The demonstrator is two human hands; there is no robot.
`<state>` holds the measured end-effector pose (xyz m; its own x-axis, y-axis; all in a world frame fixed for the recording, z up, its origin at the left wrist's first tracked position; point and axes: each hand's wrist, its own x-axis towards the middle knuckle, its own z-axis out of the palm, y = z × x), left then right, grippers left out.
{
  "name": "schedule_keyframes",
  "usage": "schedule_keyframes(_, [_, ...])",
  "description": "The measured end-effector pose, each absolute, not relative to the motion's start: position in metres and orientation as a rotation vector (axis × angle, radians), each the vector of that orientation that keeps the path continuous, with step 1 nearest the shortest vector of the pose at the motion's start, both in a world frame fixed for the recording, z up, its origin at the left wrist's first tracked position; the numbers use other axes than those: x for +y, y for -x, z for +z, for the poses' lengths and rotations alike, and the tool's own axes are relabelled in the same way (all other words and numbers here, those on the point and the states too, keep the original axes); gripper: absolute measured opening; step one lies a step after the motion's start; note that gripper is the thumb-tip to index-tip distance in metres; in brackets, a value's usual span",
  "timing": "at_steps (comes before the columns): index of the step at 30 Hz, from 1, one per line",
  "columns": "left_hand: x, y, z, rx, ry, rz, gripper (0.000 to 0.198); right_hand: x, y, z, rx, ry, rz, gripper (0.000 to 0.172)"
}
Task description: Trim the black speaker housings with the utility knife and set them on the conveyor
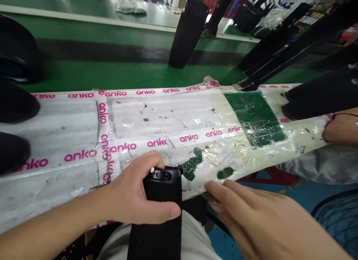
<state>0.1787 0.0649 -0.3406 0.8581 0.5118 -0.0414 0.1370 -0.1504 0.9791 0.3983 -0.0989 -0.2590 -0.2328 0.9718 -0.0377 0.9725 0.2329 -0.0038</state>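
My left hand (140,193) is wrapped round the upper end of a long black casing (163,195). The casing stands up from my lap against the near edge of the bench, and its end carries a glossy panel with small round holes. A small white bit shows by my index finger at the panel's edge. To the right, my right hand (246,211) hovers apart from the casing with its fingers pressed together. Something small and dark (211,198) shows at its fingertips, too blurred to name.
The bench edge is padded with white foam (167,118) under pink-lettered tape. More black casings (188,32) stand on the green bench top (112,59), with others at the left and right. At right are another person's wrist (342,127) and a mesh basket (338,219).
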Motion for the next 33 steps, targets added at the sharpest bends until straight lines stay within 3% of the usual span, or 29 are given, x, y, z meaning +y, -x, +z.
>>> schedule_keyframes(6, [0.063, -0.178, -0.340, 0.522, -1.722, 0.356, 0.051, -0.076, -0.364, -0.281, 2.489, -1.891, -0.038, 0.037])
schedule_keyframes(14, [0.064, -0.178, -0.343, 0.518, -1.706, 0.385, 0.053, -0.069, -0.365, -0.279, 2.472, -1.857, -0.139, 0.035])
schedule_keyframes(26, [0.060, -0.180, -0.340, 0.512, -1.718, 0.409, 0.047, -0.051, -0.365, -0.261, 2.396, -1.725, -0.151, 0.048])
schedule_keyframes(33, [0.061, -0.179, -0.337, 0.530, -1.706, 0.395, 0.045, -0.034, -0.361, -0.255, 2.115, -1.566, -0.320, 0.036])
